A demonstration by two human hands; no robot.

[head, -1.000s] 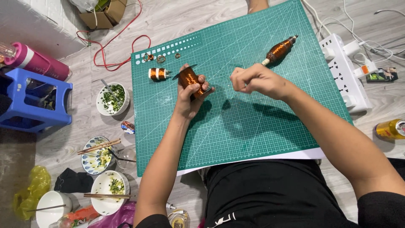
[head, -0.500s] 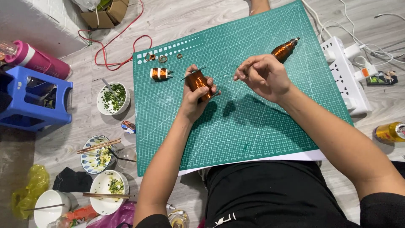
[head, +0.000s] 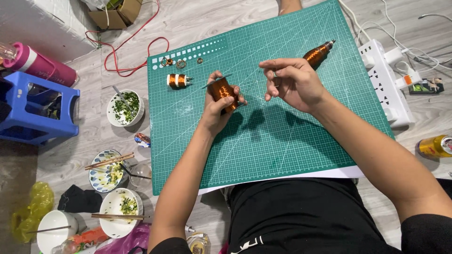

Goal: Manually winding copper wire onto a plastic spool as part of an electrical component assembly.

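My left hand [head: 217,106] grips a copper wire coil [head: 221,89] wound on a shaft, held above the green cutting mat [head: 282,146]. My right hand [head: 292,82] hovers to the right of the coil with fingers spread and curled; whether a thin wire runs between its fingertips I cannot tell. A second, longer copper coil [head: 318,52] lies on the mat beyond the right hand. A small orange and white spool [head: 178,80] rests on the mat left of the held coil, with several small metal rings [head: 175,62] above it.
A white power strip [head: 383,84] with cables lies right of the mat, a yellow can [head: 435,146] below it. Left on the floor stand bowls with chopsticks [head: 109,162], a bowl of greens [head: 124,108], a blue stool [head: 35,110], a pink bottle [head: 40,66], red cable [head: 127,56].
My right hand has risen and its fingers have spread from a closed pinch. The left hand with the coil has shifted slightly right and turned the coil more upright.
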